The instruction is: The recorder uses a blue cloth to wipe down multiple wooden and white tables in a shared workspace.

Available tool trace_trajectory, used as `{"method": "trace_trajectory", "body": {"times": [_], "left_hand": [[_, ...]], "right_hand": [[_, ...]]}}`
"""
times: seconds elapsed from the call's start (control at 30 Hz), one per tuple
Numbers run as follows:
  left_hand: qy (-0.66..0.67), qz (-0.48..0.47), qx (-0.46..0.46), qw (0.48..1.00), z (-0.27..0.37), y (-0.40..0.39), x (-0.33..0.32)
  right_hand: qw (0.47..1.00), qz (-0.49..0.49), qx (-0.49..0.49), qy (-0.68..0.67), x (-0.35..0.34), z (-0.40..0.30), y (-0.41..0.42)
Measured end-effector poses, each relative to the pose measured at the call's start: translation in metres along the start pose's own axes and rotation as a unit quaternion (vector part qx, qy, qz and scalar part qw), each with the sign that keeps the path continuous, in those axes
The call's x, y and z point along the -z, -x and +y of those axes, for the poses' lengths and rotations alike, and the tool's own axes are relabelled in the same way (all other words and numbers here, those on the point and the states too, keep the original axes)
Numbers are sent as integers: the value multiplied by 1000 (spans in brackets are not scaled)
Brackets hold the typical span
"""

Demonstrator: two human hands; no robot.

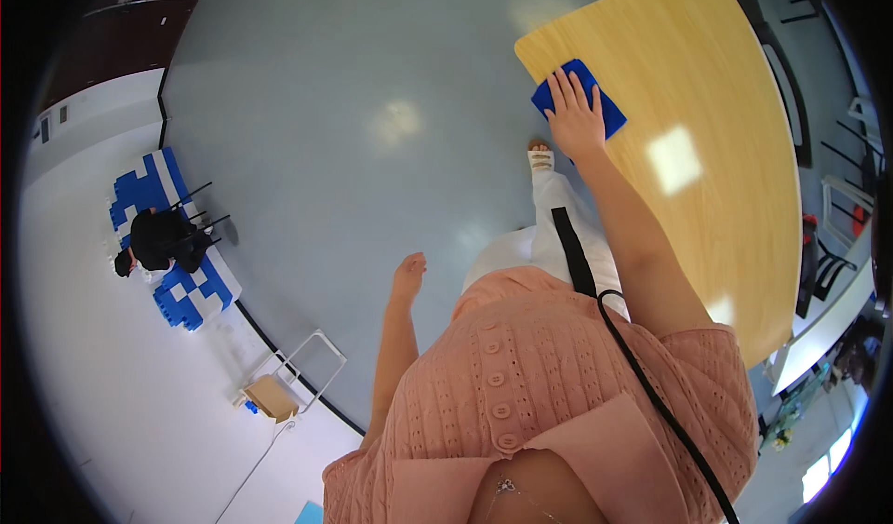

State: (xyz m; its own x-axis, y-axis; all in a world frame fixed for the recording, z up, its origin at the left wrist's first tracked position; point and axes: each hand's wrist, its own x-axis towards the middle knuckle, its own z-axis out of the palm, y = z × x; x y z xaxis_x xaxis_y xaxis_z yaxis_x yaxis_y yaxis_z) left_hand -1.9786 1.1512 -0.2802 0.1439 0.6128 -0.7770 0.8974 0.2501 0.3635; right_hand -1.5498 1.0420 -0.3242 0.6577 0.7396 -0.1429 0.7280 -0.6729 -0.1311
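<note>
My right hand (578, 119) lies palm down on a folded blue cloth (609, 115), fingers spread, pressing it against a light wood-grain table (732, 140). The cloth sits at the table's near-left edge, close to its rounded corner, and one corner of it reaches the edge. Part of the cloth is hidden under the palm. My left hand (410, 275) hangs at my side above the grey floor, away from the table. Its fingers are loosely curled, and nothing shows in them.
A person in black (164, 241) sits at far left by a wall of blue and white blocks (146, 189). A white metal frame (328, 342) and an open cardboard box (272, 397) stand by the left wall. Dark chairs (834, 269) line the table's far side. A black cable (649, 384) crosses my front.
</note>
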Motion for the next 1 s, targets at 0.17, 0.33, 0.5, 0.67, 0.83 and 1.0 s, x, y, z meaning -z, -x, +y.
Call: {"method": "trace_trajectory", "body": {"times": [0.17, 0.33, 0.5, 0.67, 0.83, 1.0], "left_hand": [[-25, -44, -33, 998, 50, 7, -1], [-76, -28, -50, 996, 29, 12, 0], [-115, -31, -13, 993, -9, 8, 15], [-111, -75, -5, 991, -10, -9, 37], [-134, -87, -86, 983, 51, -50, 51], [-198, -142, -143, 959, 100, -116, 68]], "right_hand": [[999, 21, 12, -25, 3, -23, -66], [999, 9, 31, -18, 0, -31, -102], [999, -31, 38, -23, 3, -35, -107], [999, -4, 38, -19, 3, -39, -94], [998, 16, 21, -53, 6, -33, -63], [998, 9, -4, -65, 10, -12, -1]]}}
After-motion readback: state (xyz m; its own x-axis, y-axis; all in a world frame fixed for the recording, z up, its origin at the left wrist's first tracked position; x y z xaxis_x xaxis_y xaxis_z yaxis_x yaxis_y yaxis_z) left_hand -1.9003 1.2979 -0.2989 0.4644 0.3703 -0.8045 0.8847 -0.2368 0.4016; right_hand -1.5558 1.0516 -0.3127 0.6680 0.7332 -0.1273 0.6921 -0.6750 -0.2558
